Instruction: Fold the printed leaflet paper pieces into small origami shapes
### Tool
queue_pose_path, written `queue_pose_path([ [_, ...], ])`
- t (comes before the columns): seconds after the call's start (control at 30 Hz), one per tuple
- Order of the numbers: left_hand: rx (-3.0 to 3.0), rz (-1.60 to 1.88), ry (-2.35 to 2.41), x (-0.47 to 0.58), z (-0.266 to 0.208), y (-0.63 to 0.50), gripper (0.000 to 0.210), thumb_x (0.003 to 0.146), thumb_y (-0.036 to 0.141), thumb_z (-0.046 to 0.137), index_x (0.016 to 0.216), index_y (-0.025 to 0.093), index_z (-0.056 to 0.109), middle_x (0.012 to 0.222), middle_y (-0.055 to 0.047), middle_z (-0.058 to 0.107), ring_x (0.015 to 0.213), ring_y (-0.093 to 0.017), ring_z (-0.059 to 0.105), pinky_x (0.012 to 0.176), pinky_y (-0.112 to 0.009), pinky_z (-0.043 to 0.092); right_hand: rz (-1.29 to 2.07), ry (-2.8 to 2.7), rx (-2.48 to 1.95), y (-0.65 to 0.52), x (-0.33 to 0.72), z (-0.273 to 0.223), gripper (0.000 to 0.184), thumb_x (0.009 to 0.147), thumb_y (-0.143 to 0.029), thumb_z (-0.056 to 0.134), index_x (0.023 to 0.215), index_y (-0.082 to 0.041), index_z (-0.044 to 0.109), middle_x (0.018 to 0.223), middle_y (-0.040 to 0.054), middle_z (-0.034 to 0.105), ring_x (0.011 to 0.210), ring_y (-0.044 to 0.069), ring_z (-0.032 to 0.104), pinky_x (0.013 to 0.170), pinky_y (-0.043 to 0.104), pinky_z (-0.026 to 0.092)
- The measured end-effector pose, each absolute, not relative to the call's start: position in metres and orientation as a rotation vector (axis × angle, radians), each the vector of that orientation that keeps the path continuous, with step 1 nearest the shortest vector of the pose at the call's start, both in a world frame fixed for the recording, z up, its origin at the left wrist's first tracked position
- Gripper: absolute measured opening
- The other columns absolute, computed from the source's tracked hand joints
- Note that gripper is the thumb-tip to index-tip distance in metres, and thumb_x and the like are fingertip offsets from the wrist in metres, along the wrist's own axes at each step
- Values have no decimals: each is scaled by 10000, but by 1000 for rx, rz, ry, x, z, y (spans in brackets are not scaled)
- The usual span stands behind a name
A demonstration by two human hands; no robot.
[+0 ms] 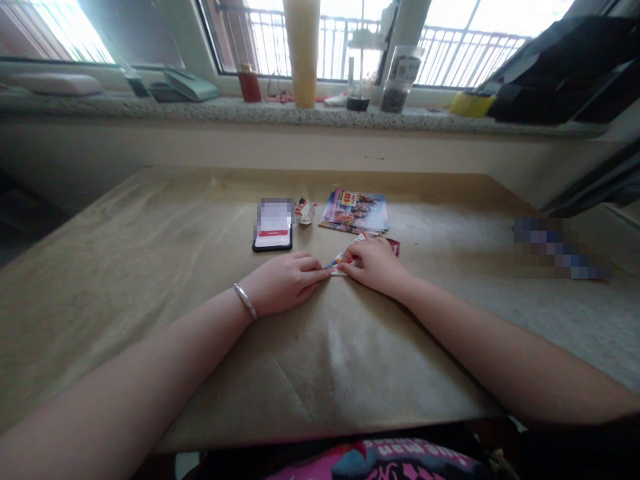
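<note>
A folded piece of printed paper [344,256], white with red and blue print, lies on the table between my hands. My left hand [284,283], a silver bangle [245,301] at its wrist, pinches the paper's left tip with its fingers. From the other side, my right hand [377,263] grips the sheet with thumb and fingers, covering much of it. A dark red printed corner [395,247] sticks out beyond the right hand. Just behind the hands rests a stack of colourful leaflets [356,213].
A phone [273,235] with a lit screen lies behind my left hand, beside a crumpled printed paper [305,212]. At the far right is a blurred-out flat object [560,248]. Bottles, a red container [249,85] and yellow tape [471,104] stand on the stone windowsill [310,117].
</note>
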State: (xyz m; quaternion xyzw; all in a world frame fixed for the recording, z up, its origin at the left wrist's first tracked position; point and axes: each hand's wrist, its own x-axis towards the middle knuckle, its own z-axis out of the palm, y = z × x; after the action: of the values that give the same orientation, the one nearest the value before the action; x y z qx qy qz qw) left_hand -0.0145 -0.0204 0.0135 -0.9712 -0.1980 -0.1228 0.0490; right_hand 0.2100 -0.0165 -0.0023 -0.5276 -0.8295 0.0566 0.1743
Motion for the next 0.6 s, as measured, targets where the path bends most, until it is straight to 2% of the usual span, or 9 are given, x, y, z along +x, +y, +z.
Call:
queue_pose_path([
  [0.6,-3000,-379,-672,-11,13,-21,293,916,213,427,1130,162,621,940,-83,621,859,-183,549,777,-306,487,125,-2338,-1521,-18,208,-3,203,816,-397,595,758,-213,656,861,38,706,884,228,577,857,388,310],
])
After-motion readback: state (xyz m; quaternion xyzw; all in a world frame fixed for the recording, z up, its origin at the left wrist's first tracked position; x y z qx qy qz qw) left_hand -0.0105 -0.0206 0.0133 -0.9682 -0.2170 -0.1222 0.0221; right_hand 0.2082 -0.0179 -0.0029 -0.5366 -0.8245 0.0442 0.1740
